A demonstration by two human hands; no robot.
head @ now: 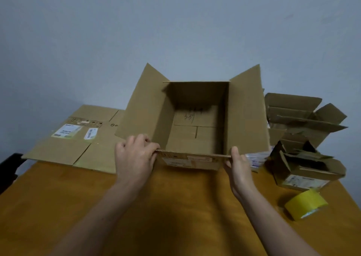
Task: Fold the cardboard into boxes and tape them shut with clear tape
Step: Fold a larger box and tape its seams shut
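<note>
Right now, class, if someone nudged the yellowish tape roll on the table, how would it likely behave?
The tape roll seems to rest on its curved side, so a nudge would probably set it rolling across the table. It looks thickly wound, so likely dense and firm for its size, not squashy. Its glossy surface may feel slick.

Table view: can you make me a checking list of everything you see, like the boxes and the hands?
Surface: orange-brown wooden table, shadowed at the front.
Job's things: open brown cardboard box, side flaps up, top open; yellowish roll of tape at right; flattened brown cardboard sheet with labels, left.
Clutter: heap of small opened cardboard boxes, far right.
Hands: left hand grips the box's near-left rim; right hand holds its near-right corner.
Cables: nothing seen.
Surroundings: plain grey-blue wall; dark object at left edge, unclear.
</note>
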